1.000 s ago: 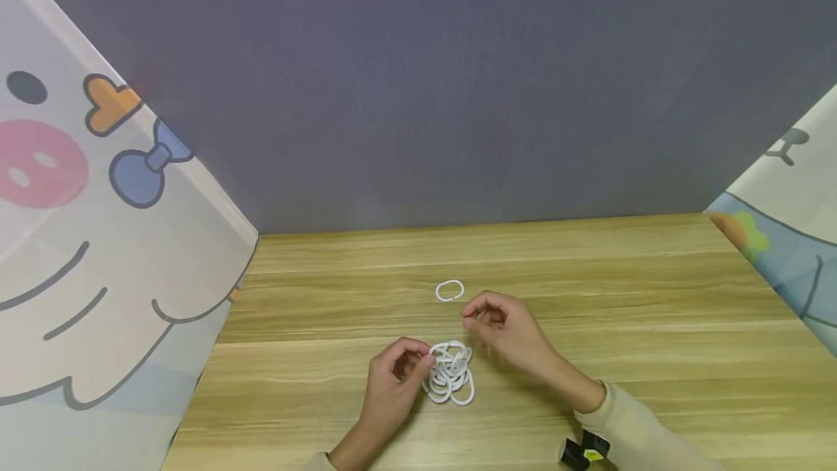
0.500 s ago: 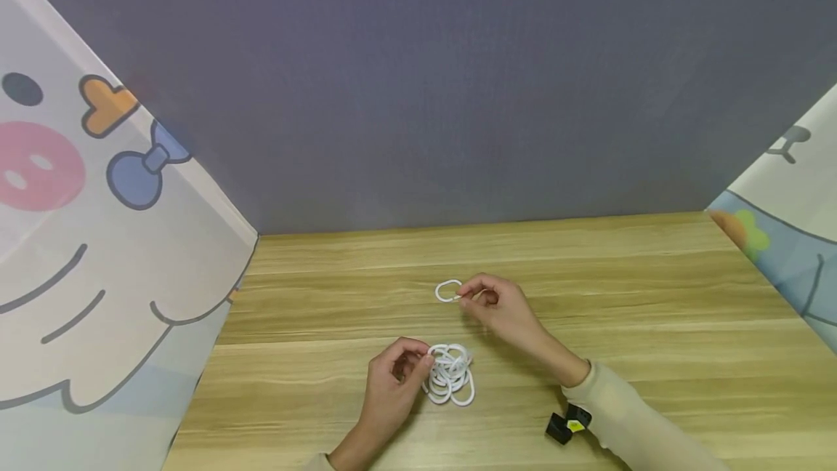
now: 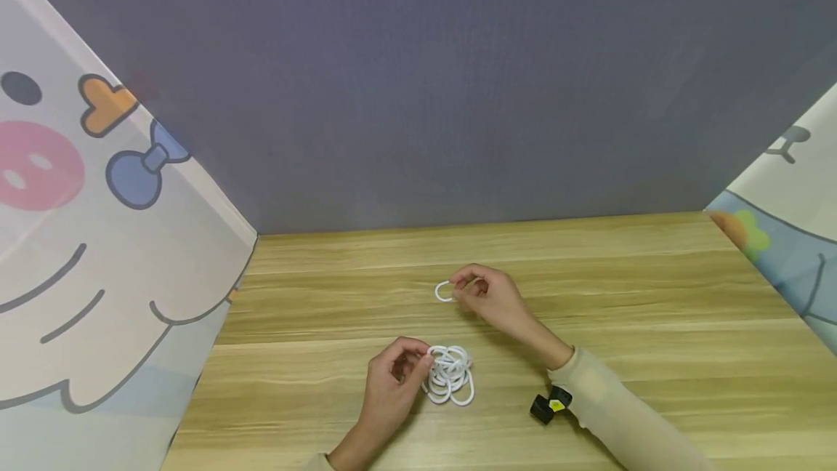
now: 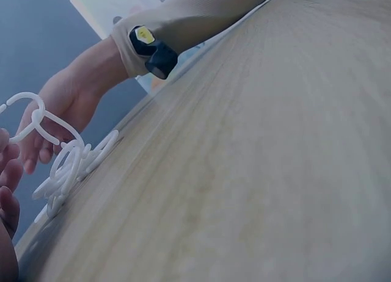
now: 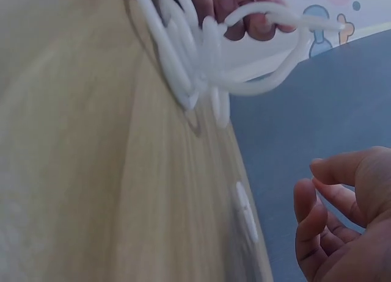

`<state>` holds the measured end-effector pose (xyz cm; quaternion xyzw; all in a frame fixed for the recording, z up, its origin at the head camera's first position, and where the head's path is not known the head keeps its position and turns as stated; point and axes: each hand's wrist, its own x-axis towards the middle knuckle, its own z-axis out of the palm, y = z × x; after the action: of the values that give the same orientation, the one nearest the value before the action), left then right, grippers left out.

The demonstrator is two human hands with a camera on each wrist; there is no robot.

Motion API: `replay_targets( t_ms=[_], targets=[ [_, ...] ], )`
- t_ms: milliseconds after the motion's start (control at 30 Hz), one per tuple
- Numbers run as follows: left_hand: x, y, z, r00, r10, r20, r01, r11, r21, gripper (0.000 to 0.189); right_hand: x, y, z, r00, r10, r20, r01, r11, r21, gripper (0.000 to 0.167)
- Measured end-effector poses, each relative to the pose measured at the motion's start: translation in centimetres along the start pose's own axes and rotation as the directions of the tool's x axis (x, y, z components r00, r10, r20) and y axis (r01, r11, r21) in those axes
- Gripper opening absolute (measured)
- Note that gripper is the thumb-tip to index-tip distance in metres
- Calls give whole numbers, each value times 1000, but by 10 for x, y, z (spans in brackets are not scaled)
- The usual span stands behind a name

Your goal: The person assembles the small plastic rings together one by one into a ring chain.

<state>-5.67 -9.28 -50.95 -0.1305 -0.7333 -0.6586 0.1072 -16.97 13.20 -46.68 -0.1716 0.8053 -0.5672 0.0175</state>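
My left hand pinches one white plastic chain link between thumb and forefinger. That oval link is raised and hooks into a heap of linked ones lying on the table; its split opening shows in the left wrist view. Farther back lies a single loose white link, flat on the wood. My right hand hovers over it with thumb and fingers loosely bent, overlapping its right half in the head view. From the right wrist, the loose link shows apart from the fingertips, and nothing is between them.
The wooden tabletop ends at a grey panel behind. Cartoon-printed panels stand at left and right. A small black wrist camera sits on the right sleeve.
My right hand has moved forward and left, from beside the loose link to over it. The left hand stays at the heap, still pinching its link.
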Motion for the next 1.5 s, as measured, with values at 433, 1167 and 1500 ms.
replay_targets(
  t_ms=[433, 1167, 1500],
  targets=[
    [0, 1, 1, 998, 65, 11, -65, 998, -15, 13, 14, 18, 3, 999, -24, -29, 21, 997, -76, 20],
    [-1, 0, 0, 1000, 11, 17, -11, 1000, -7, 13, 20, 37, 6, 996, -86, 14, 87, 989, -117, 33],
    [0, 0, -1, 1000, -12, 21, 13, 1000, -12, 10, 21, 39, 5, 999, -36, 40, 43, 979, -200, 39]
  ],
)
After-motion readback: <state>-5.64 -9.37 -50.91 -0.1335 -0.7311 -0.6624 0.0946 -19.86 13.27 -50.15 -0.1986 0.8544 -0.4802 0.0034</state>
